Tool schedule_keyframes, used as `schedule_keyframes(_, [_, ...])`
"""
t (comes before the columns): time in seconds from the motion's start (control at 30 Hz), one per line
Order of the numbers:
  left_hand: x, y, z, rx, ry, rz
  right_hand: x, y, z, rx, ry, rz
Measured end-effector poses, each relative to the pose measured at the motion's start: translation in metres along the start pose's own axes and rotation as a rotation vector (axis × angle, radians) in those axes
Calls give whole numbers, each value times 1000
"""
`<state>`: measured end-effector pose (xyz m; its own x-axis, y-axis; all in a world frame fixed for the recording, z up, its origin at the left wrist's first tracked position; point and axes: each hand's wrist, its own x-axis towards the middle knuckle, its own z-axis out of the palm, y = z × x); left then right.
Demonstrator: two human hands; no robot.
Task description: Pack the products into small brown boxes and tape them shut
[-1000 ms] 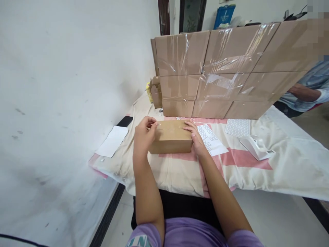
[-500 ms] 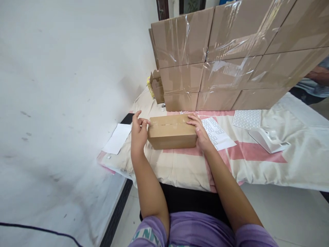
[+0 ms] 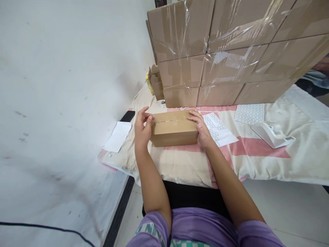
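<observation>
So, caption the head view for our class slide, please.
Left hand and right hand at opposite ends of a cardboard box, before stacked cartons.

Read the large capital lettering on your left sleeve (image 3: 151,229): a letter N can be made out (folds in the fabric obscure the rest of the word). Note the printed sheet (image 3: 218,130) beside your right forearm, which bears groups of small outlined frames; any characters inside them are too small for you to read. The patterned sheet (image 3: 250,114) farther right carries rows of similar small marks, likewise illegible. Treat the print on the yellow box (image 3: 149,84) at the rear as unreadable.
</observation>
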<state>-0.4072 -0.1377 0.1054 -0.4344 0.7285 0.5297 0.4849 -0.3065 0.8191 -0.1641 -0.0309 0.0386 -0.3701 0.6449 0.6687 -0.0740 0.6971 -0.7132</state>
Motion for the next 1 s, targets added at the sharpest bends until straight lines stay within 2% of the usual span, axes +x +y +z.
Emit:
schedule_keyframes(0.1, [2,-6,0,20,40,16,-1,0,0,-2,-3,4])
schedule_keyframes(0.27, [1,-3,-1,21,129,43,-2,-1,0,2,-1,-8])
schedule_keyframes(0.47, [-1,-9,-3,31,-28,-13,-1,-2,0,0,0,15])
schedule_keyframes(0.7, [-2,-11,-3,30,-90,-63,-1,-1,0,8,-1,5])
schedule_keyframes(1.0, [-1,-11,-3,106,-141,-42,-1,0,1,9,-5,0])
